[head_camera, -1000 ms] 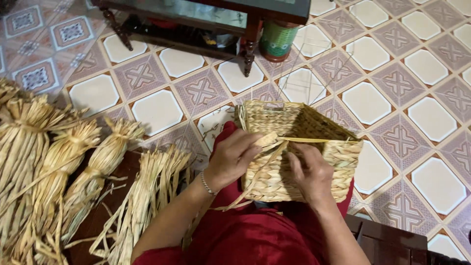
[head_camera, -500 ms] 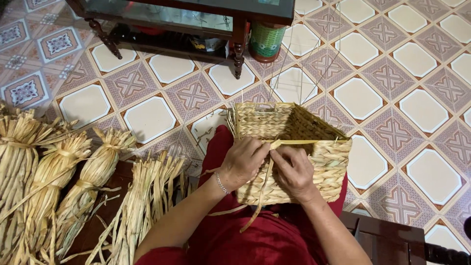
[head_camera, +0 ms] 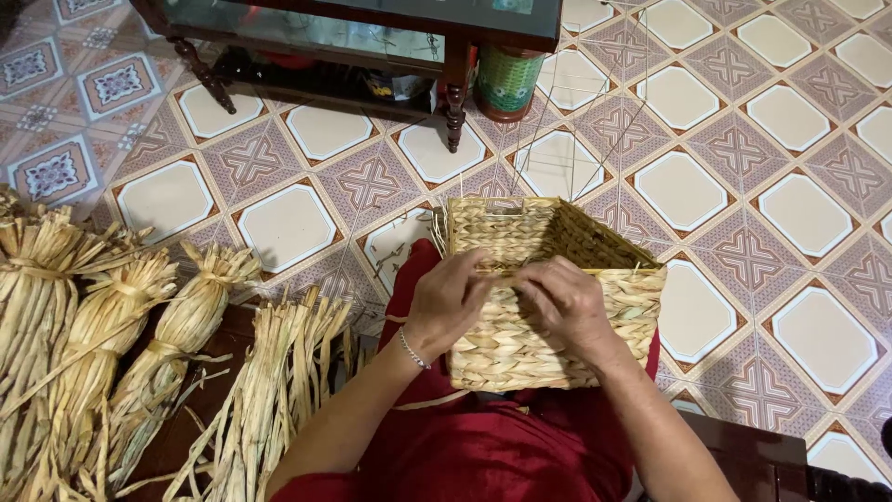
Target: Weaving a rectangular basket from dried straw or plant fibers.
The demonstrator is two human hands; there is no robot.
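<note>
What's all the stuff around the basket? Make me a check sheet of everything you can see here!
Surface: patterned tile floor, pink and cream; the woven basket sits on a lap in red cloth.
Job's things: straw-coloured rectangular basket, open top, thin upright wires rising from its far rim.
Clutter: tied bundles of dried straw and loose strips on the left.
Hands: left hand and right hand both pressed on the basket's near wall by the rim; a bracelet on the left wrist.
Cables: nothing seen.
Surroundings: dark wooden table with a glass top; a green container beside its leg.
</note>
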